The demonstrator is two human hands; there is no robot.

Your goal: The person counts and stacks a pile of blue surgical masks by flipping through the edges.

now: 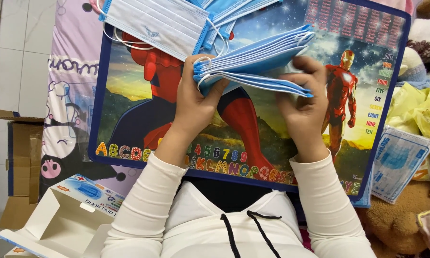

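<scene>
Left hand (pixel 196 102) and right hand (pixel 305 107) bare, no rings or watch visible. Long cream-white sleeves (pixel 146 200), finely ribbed, snug at wrists. Matching cream top over a dark inner layer, two black drawstrings (pixel 253 231) hanging at the chest.

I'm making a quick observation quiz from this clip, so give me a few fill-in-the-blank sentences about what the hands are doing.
1. Both hands, left and right, hold a stack of blue face ____.
2. The loose mask lying beyond them shows its ____ side.
3. The open box lies at the person's ____ side.

Missing words: masks; white; left
</scene>
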